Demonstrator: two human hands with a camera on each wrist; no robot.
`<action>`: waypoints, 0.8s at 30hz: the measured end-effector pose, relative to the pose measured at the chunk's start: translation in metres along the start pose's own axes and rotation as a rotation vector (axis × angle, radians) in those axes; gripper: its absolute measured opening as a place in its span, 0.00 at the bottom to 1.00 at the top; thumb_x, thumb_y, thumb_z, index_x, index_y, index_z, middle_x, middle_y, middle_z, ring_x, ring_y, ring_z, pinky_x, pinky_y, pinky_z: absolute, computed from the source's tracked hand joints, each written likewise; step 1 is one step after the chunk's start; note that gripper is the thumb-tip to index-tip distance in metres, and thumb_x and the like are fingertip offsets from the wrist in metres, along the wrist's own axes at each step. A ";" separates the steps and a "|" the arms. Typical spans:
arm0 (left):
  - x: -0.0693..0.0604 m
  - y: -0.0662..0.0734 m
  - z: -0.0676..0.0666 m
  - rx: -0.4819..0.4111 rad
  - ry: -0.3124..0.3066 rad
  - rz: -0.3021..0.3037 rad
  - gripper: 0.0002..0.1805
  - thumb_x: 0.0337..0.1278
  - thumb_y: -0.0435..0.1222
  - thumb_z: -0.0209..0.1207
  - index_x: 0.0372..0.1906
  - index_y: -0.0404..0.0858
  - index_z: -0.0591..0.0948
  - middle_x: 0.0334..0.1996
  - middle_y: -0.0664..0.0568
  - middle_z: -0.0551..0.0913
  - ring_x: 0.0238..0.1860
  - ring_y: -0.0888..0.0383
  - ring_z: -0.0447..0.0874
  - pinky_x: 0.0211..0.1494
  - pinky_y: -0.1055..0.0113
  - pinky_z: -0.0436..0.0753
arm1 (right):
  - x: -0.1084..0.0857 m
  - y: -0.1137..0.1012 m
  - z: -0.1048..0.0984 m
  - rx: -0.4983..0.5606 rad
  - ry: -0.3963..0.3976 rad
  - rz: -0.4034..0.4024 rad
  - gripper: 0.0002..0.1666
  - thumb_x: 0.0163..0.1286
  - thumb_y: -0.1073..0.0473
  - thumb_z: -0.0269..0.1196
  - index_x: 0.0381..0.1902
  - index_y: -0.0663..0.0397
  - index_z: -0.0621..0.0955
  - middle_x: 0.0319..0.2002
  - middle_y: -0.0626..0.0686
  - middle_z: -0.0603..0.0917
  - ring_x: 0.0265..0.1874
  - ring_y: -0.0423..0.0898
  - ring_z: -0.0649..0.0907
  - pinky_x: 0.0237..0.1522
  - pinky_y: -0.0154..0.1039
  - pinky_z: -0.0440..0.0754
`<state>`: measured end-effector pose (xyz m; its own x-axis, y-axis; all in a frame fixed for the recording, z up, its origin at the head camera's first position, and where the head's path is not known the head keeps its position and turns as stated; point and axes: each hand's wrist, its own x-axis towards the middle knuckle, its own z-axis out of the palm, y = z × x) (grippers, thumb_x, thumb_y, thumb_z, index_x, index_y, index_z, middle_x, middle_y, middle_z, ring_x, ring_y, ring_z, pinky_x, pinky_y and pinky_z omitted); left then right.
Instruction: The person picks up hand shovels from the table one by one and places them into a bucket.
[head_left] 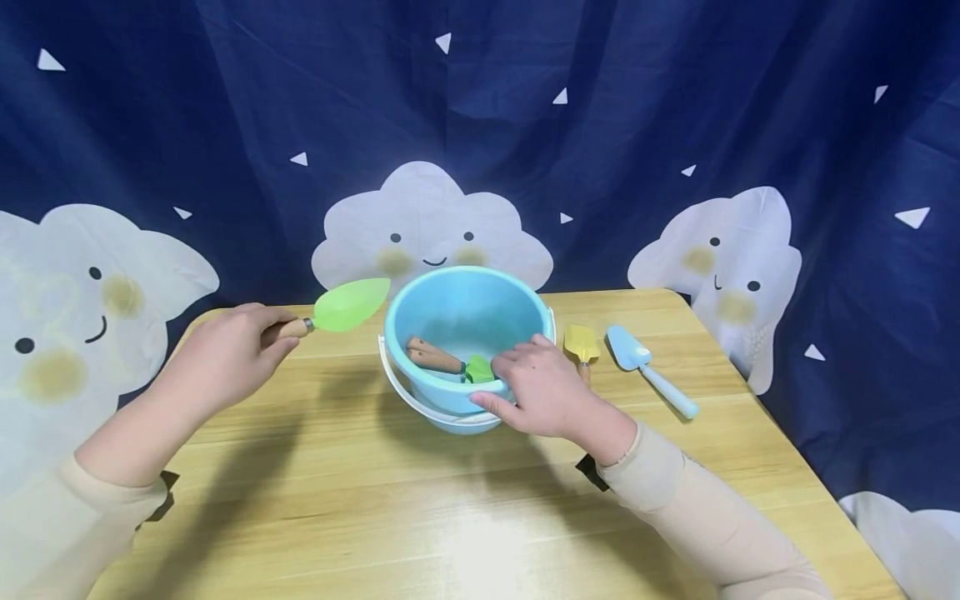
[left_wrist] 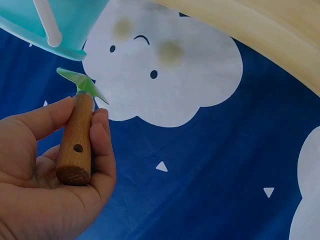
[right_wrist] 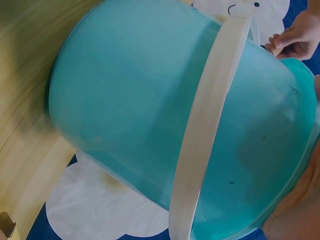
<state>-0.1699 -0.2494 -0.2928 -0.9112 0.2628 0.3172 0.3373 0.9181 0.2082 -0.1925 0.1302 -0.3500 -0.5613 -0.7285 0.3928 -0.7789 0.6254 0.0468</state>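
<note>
My left hand [head_left: 232, 354] holds a green trowel [head_left: 351, 305] by its short wooden handle, up in the air left of the bucket. Its leaf-shaped blade points toward the bucket rim. In the left wrist view, thumb and fingers wrap the wooden handle [left_wrist: 76, 142]. A light blue bucket [head_left: 472, 302] stands upright on the table, its white carrying handle [head_left: 420, 407] hanging down the near side. My right hand [head_left: 543, 387] grips the near right rim, fingers inside and thumb outside. Inside the bucket lie wooden-handled tools [head_left: 435, 358], one with a green head [head_left: 480, 368] partly hidden.
Right of the bucket lie a yellow shovel [head_left: 581, 340], its handle partly behind my right hand, and a light blue trowel [head_left: 663, 387]. The wooden table [head_left: 345, 508] ends at a dark blue curtain [head_left: 247, 150] with clouds and white triangles.
</note>
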 end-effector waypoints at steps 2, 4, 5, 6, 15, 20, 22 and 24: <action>0.001 0.001 -0.001 0.004 0.003 0.003 0.08 0.64 0.38 0.64 0.41 0.37 0.85 0.23 0.55 0.72 0.26 0.55 0.71 0.31 0.58 0.69 | 0.000 0.000 0.000 -0.001 0.001 -0.001 0.37 0.74 0.25 0.35 0.19 0.44 0.66 0.16 0.41 0.63 0.19 0.42 0.65 0.30 0.40 0.60; 0.001 0.002 -0.001 0.003 0.006 0.001 0.09 0.64 0.38 0.64 0.42 0.36 0.85 0.24 0.55 0.74 0.26 0.55 0.72 0.32 0.58 0.70 | 0.000 0.000 0.000 -0.001 0.001 -0.002 0.37 0.74 0.25 0.35 0.19 0.45 0.66 0.16 0.41 0.63 0.19 0.42 0.65 0.30 0.40 0.60; 0.001 0.003 -0.001 0.000 0.009 0.002 0.09 0.63 0.38 0.64 0.42 0.36 0.86 0.24 0.55 0.74 0.26 0.55 0.72 0.32 0.58 0.70 | 0.000 0.000 0.000 -0.001 0.001 -0.003 0.37 0.74 0.25 0.34 0.19 0.45 0.66 0.16 0.41 0.63 0.19 0.42 0.66 0.30 0.40 0.60; 0.002 0.004 -0.001 0.001 0.013 0.004 0.09 0.63 0.38 0.64 0.42 0.36 0.86 0.25 0.55 0.75 0.26 0.54 0.72 0.32 0.57 0.70 | 0.000 0.000 0.000 -0.001 0.002 -0.004 0.37 0.74 0.25 0.34 0.19 0.45 0.66 0.16 0.41 0.63 0.19 0.42 0.66 0.30 0.40 0.60; 0.011 0.014 0.001 -0.042 0.028 -0.005 0.12 0.64 0.39 0.64 0.46 0.34 0.85 0.27 0.53 0.77 0.30 0.52 0.74 0.35 0.55 0.71 | -0.001 0.001 0.000 0.003 0.015 -0.004 0.38 0.74 0.24 0.32 0.19 0.45 0.66 0.16 0.41 0.63 0.18 0.42 0.65 0.30 0.40 0.59; 0.015 0.021 0.002 -0.066 0.018 -0.005 0.13 0.65 0.39 0.64 0.47 0.34 0.85 0.27 0.52 0.76 0.31 0.51 0.74 0.35 0.55 0.70 | 0.000 0.001 0.001 0.005 0.012 -0.003 0.39 0.73 0.24 0.32 0.19 0.45 0.66 0.16 0.41 0.63 0.19 0.42 0.65 0.30 0.40 0.60; 0.017 0.024 0.002 -0.072 0.011 -0.005 0.13 0.65 0.38 0.64 0.47 0.33 0.85 0.27 0.52 0.76 0.30 0.51 0.74 0.35 0.56 0.70 | 0.000 0.001 0.000 0.004 0.008 -0.003 0.39 0.73 0.24 0.32 0.19 0.45 0.66 0.16 0.41 0.63 0.19 0.42 0.65 0.31 0.40 0.60; 0.018 0.026 0.003 -0.081 0.007 -0.004 0.13 0.64 0.38 0.64 0.47 0.33 0.85 0.27 0.52 0.76 0.31 0.51 0.74 0.35 0.55 0.70 | -0.001 0.001 0.000 0.003 0.004 -0.001 0.38 0.74 0.24 0.32 0.20 0.45 0.66 0.17 0.41 0.63 0.19 0.42 0.65 0.31 0.40 0.60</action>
<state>-0.1782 -0.2195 -0.2844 -0.9109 0.2570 0.3230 0.3521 0.8921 0.2832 -0.1927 0.1309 -0.3503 -0.5592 -0.7281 0.3965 -0.7805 0.6236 0.0442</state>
